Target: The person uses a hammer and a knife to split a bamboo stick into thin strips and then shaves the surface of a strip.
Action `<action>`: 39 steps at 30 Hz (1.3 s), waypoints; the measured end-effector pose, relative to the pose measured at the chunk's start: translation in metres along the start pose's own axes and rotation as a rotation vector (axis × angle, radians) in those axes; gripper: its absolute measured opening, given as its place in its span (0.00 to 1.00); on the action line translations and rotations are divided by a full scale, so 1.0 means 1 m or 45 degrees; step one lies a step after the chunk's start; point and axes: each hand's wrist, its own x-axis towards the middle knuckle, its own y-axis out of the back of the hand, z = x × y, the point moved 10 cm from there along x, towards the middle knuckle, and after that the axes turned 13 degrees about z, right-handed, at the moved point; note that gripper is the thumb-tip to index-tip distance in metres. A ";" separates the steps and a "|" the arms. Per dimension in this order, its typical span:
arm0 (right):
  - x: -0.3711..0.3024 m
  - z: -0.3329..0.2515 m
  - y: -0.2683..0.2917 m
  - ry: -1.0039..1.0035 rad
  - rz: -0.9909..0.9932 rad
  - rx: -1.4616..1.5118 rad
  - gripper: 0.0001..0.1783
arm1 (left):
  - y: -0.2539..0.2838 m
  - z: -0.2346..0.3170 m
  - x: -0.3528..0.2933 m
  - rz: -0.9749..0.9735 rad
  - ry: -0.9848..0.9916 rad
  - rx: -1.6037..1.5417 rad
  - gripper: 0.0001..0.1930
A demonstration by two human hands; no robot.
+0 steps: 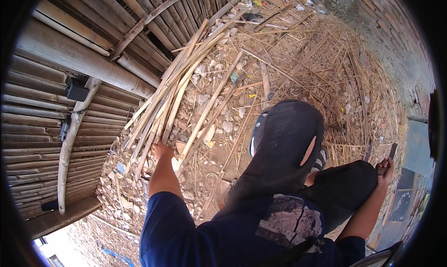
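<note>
My left hand [162, 151] is at the near end of a bundle of long, pale bamboo strips [179, 78], its fingers closed on a strip there. The bundle slants from the hand up toward the far wall, beside the bamboo panel. Out to the right, by my bent knee, my right hand [383, 170] is closed around a short, dark, flat tool like a blade [393, 151]. The tool points away from me, and its lower part is hidden in the fist. More loose bamboo strips [209, 104] lie just right of the bundle.
A bamboo slat wall [37, 127] with thick poles stands at left, a dark box [77, 89] fixed on it. A brick wall [386, 25] runs along the right. Stones [227, 126], straw and sticks cover the ground. Grey-blue panels [418, 148] lean at far right.
</note>
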 end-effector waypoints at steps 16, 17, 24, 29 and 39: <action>-0.004 0.012 -0.030 -0.019 -0.091 0.010 0.07 | 0.173 -0.014 -0.033 0.350 -0.309 -0.303 0.21; -0.001 0.015 -0.034 -0.028 -0.093 -0.003 0.07 | 0.197 -0.020 -0.029 0.348 -0.319 -0.267 0.20; -0.014 0.017 -0.038 0.003 -0.090 0.003 0.07 | 0.419 -0.022 -0.081 0.772 -0.496 0.064 0.19; -0.019 0.022 -0.021 -0.007 -0.036 0.063 0.07 | 0.497 0.012 -0.157 1.088 -0.710 0.074 0.17; -0.115 -0.024 -0.057 0.413 0.059 -0.256 0.10 | 0.520 0.203 -0.294 1.194 -1.358 0.003 0.16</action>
